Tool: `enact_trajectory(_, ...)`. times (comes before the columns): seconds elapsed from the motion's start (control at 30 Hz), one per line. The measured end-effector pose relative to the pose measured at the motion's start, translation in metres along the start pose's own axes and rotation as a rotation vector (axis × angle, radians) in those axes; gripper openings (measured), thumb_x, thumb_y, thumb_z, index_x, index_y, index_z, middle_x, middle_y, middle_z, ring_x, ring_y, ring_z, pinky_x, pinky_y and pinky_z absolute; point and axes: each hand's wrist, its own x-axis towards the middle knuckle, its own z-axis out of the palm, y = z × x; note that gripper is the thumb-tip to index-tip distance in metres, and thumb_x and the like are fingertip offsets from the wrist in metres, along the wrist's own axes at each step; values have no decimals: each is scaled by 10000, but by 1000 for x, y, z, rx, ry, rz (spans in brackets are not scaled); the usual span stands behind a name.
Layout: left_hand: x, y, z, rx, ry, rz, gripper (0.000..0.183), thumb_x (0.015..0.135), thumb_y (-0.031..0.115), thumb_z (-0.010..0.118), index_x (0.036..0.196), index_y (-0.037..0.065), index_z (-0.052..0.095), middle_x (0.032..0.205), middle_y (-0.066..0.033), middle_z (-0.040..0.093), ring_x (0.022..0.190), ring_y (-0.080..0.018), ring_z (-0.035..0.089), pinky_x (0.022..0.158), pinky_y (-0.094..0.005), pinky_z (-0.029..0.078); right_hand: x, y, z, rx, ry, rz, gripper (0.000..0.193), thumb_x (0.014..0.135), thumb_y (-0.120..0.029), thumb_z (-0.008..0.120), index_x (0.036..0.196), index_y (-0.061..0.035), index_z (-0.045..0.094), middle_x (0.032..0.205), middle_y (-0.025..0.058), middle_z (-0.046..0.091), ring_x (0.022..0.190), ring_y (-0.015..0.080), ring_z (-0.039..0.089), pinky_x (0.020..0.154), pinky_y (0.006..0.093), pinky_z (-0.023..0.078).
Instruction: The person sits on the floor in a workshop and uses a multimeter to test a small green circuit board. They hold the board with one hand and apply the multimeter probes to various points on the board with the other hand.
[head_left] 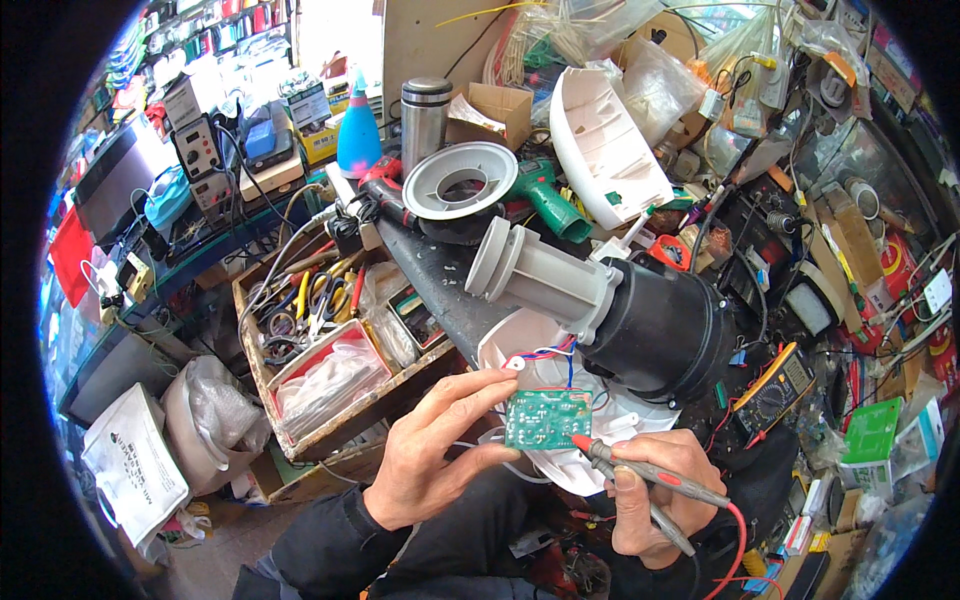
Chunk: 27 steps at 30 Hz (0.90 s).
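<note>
My left hand [440,447] pinches the left edge of a small green circuit board [540,420], its soldered face up. Red and blue wires [550,355] run from the board's upper edge toward a black and grey motor housing [650,325] just behind it. In my right hand [668,500] are two multimeter probes [660,482], dark grey with red, held together like chopsticks. Their tips are at the board's lower right; exact contact is too small to tell. A red lead curves down from one probe. White plastic casing [580,470] lies beneath the board.
A yellow multimeter [775,390] rests at the right. Left stands a wooden tool box [350,415] with pliers and scissors. Behind are a grey ring [460,180], a green tool [553,200], a white shell [605,150], a steel flask [425,120] and a blue spray bottle [358,135].
</note>
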Motion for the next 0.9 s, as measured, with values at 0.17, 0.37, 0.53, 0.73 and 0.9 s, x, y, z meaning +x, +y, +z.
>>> enact_trajectory(0.17,0,1,0,6,-1,3,702,807,169,958,1437,-15,708,1464,-194,700,1344,-350,690,1134,-431,543,3,-5,-4,-2,-13,33,142,931,-132,844,1038,-55,793,925,115,804,760,265,805,660,368,637)
enact_trajectory(0.37,1,2,0,11,-6,9,696,815,169,953,1437,-16,704,1467,-193,696,1349,-355,687,1136,-432,543,8,-7,-2,-69,3,-47,141,913,-127,857,1016,-52,799,912,94,808,750,254,800,659,343,623)
enact_trajectory(0.53,3,3,0,45,-16,32,689,829,182,944,1446,-4,700,1478,-182,692,1368,-356,679,1145,-438,539,15,-7,-5,-70,-23,-67,127,923,-118,843,1020,-53,795,906,95,799,755,262,798,663,345,622)
enact_trajectory(0.73,4,6,-1,37,-17,36,682,836,184,937,1449,0,701,1485,-179,690,1373,-359,675,1146,-439,538,22,-10,-6,-22,-52,-24,141,917,-76,830,1050,-53,787,956,115,798,779,277,805,694,371,636)
enact_trajectory(0.9,4,6,-1,21,-15,18,674,839,166,934,1450,-1,703,1479,-175,693,1367,-353,678,1142,-435,539,25,-11,-7,-25,-57,0,139,908,-61,824,1040,-44,783,959,122,801,790,277,805,701,378,636)
